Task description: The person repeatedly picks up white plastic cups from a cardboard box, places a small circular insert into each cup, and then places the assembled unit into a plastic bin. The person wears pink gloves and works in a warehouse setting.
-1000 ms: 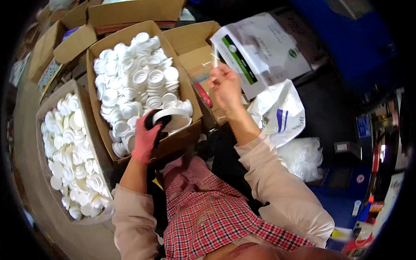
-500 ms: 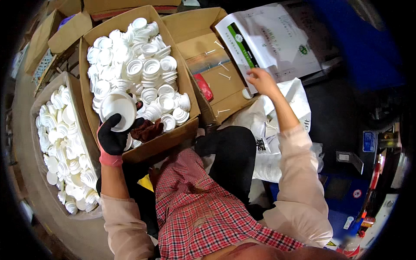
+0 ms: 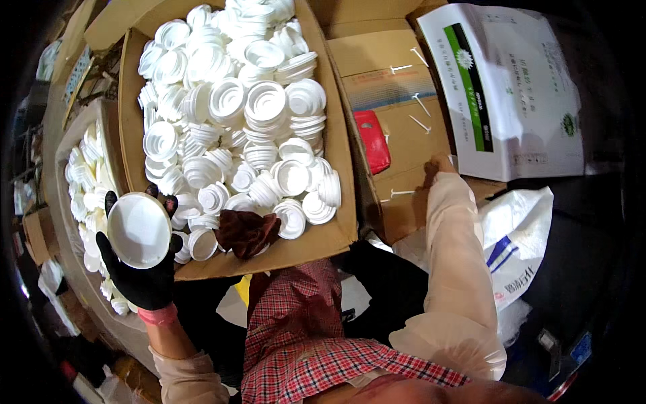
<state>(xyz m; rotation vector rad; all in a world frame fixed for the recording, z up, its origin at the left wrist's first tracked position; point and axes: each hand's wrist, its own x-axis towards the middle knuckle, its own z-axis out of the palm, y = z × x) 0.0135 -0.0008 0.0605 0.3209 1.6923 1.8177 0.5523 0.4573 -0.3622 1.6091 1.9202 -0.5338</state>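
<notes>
My left hand (image 3: 141, 283), in a black glove with a pink cuff, holds a round white plastic lid (image 3: 139, 230) by its edge, its flat face turned up. Beside it is a cardboard box full of white ringed plastic caps (image 3: 266, 104), with a dark red cloth (image 3: 247, 233) lying at the near edge. My bare right hand (image 3: 441, 167) reaches down at the near right corner of a shallower cardboard box (image 3: 397, 145). Its fingers are mostly hidden, and a sliver of something white shows beside them.
Several thin white T-shaped pieces (image 3: 420, 104) and a red packet (image 3: 372, 143) lie in the shallower box. A printed white sheet (image 3: 515, 94) covers its right side. A white sack (image 3: 525, 242) stands at the right; another container of white caps (image 3: 87, 182) is far left.
My right hand has gone from above the printed sheet's edge down into the box corner, where a round white piece lay. My left hand has drawn back leftward with the lid. The view has shifted.
</notes>
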